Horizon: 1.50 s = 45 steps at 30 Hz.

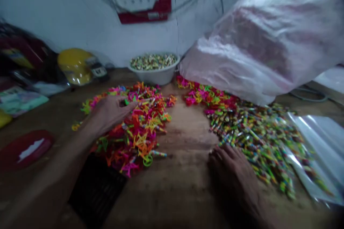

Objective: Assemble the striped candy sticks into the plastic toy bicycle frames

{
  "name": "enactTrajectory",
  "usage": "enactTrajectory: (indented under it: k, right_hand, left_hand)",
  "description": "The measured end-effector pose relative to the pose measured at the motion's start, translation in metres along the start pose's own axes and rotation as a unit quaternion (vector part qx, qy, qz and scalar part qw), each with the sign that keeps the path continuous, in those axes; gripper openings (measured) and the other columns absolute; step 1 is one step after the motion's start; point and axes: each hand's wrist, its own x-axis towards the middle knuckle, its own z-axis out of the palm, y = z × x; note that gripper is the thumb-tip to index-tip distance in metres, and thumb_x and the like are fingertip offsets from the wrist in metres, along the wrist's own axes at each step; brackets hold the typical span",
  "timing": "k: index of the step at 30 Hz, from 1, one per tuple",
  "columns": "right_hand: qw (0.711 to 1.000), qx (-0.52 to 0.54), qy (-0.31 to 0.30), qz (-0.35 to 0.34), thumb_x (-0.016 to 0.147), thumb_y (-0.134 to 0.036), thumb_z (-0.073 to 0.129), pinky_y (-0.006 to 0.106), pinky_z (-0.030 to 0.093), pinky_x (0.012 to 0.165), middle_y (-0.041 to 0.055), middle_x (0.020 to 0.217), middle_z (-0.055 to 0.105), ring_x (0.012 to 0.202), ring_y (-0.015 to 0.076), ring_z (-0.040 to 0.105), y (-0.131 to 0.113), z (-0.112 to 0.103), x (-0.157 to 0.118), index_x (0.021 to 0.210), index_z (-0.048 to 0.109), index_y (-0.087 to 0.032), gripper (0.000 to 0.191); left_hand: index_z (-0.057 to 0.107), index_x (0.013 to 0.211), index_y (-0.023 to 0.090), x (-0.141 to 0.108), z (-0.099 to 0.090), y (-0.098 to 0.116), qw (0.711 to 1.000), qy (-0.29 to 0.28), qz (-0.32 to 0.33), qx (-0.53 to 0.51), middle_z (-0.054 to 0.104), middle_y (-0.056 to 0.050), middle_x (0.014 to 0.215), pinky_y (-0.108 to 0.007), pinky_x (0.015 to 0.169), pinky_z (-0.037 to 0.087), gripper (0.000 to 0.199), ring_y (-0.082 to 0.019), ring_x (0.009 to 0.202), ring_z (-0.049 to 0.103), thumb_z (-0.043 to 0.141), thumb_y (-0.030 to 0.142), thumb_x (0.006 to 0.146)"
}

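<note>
My left hand [114,109] reaches over a heap of bright plastic pieces [139,139] in pink, orange, yellow and green. Its thumb and fingers are drawn together, and a small patterned stick [147,101] extends from the fingertips. My right hand [236,166] rests low on the wooden table [185,143] at the near left edge of a pile of small patterned sticks [258,132]. Those fingers are curled and pointed down; blur hides what, if anything, is in them. Several sticks also lie among the plastic pieces on the left.
A white bowl [154,75] full of small patterned pieces stands by the wall. A large pinkish plastic bag [255,46] bulges over more bright pieces [206,96]. Clear plastic bags [319,146] lie right. A dark basket-like object [99,189], red dish [40,150] and yellow container [75,64] are left.
</note>
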Motion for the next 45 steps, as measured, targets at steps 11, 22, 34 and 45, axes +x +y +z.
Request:
enactTrajectory:
  k: [11, 22, 34, 45]
  right_hand:
    - [0.981, -0.048, 0.153, -0.107, 0.092, -0.033, 0.039, 0.039, 0.041, 0.073, 0.0088, 0.094, 0.066, 0.086, 0.0247, 0.058, 0.033, 0.06, -0.015, 0.106, 0.057, -0.022, 0.025]
    - [0.981, -0.023, 0.147, -0.123, 0.085, -0.024, 0.052, 0.033, 0.042, 0.07, 0.0034, 0.078, 0.069, 0.07, 0.0189, 0.061, 0.031, 0.051, -0.008, 0.106, 0.057, -0.019, 0.022]
    - [0.975, 0.146, 0.169, -0.019, 0.086, -0.031, 0.047, 0.029, 0.047, 0.055, 0.0044, 0.076, 0.067, 0.063, 0.019, 0.062, 0.018, 0.032, -0.002, 0.099, 0.056, -0.023, 0.017]
    - [0.916, 0.341, 0.103, 0.184, 0.086, -0.033, 0.05, 0.024, 0.045, 0.058, 0.0013, 0.074, 0.059, 0.064, 0.013, 0.054, -0.017, -0.011, 0.009, 0.092, 0.058, -0.019, 0.017]
  left_hand:
    - [0.057, 0.113, 0.013, 0.029, 0.01, 0.03, 0.929, 0.226, 0.134, 0.261, 0.052, -0.018, 0.124, -0.047, 0.088, 0.039, 0.036, -0.035, 0.106, 0.05, 0.039, 0.021, 0.082]
    - [0.061, 0.093, 0.013, 0.094, 0.164, 0.152, 0.973, -0.053, 0.224, -0.02, 0.057, -0.019, 0.11, -0.042, 0.094, 0.036, 0.027, -0.036, 0.108, 0.05, 0.067, 0.024, 0.069]
    - [0.052, 0.079, 0.014, 0.05, 0.132, 0.103, 0.92, -0.193, 0.043, -0.339, 0.056, -0.001, 0.059, -0.023, 0.052, 0.045, 0.01, -0.013, 0.056, 0.058, 0.058, 0.021, 0.075]
    - [0.056, 0.093, 0.011, -0.033, 0.143, 0.086, 0.723, -0.345, -0.068, -0.594, 0.063, -0.004, 0.081, -0.024, 0.062, 0.054, 0.019, -0.009, 0.059, 0.062, 0.054, 0.007, 0.075]
